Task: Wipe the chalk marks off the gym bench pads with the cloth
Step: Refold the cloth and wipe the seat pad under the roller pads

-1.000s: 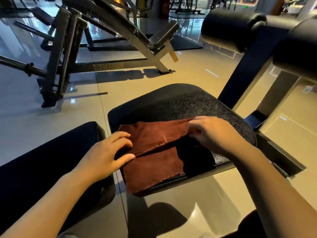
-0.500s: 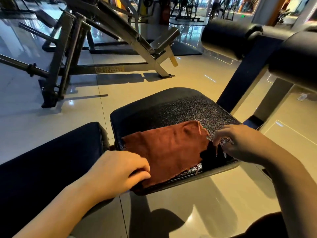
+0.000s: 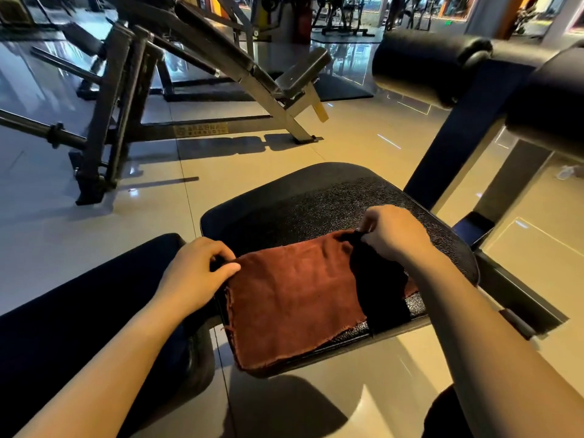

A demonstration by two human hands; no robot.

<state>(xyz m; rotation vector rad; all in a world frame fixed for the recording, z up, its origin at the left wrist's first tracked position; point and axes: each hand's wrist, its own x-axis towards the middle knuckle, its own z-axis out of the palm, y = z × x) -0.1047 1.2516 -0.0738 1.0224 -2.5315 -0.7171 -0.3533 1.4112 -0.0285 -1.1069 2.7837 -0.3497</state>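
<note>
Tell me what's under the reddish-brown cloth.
The reddish-brown cloth lies on the textured black bench pad, held at its far corners by the left hand and right hand. Any chalk beneath is hidden.

A single head-worn camera looks forward and down, close above the bench pad (image 3: pixel 316 197).

Rust-brown cloth (image 3: pixel 294 295), black pebble-textured pad (image 3: pixel 316 200)
</note>
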